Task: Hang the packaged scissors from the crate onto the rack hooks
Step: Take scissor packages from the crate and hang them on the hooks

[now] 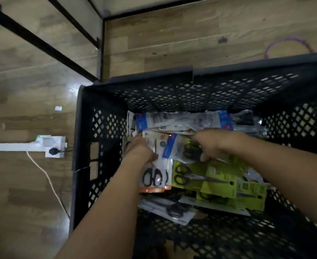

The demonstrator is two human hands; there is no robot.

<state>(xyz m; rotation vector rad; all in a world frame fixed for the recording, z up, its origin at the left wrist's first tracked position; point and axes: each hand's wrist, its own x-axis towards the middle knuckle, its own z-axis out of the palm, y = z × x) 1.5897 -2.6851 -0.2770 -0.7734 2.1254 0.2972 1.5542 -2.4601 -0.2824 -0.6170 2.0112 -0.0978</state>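
Both arms are seen lowered into a black lattice crate (101,139) on a wood-plank floor (23,75), where packaged scissors lie heaped across its far and middle parts. The left hand (140,150) is curled onto an orange-trimmed pack (154,176) at the left of the pile, while the right hand (217,143) is closed around the upper edge of a blue-carded pack (180,148); how firmly either is gripped cannot be told. Judged from this, one pack is best freed at a time, lifted by its card end so the hang hole is kept clear; the rack hooks are not seen here.
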